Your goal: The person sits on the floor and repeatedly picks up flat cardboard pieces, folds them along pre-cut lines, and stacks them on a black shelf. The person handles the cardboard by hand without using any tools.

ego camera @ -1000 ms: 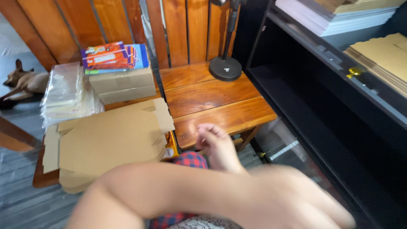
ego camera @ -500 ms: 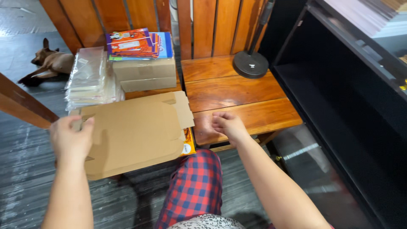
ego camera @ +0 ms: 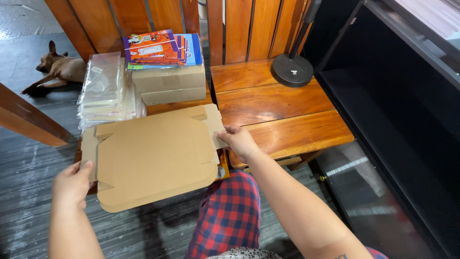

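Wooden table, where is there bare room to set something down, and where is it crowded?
The wooden table is bare across its two front planks, between the right hand and the black round lamp base at the back. The left is crowded: the flat cardboard box blank, held by both hands, with the left hand at its left edge, the plastic sleeve stack and the closed boxes.

So there's a flat unfolded cardboard box blank up front, 2 plain brown boxes stacked behind it, colourful orange-and-blue packs on top, and clear plastic bags piled just left.
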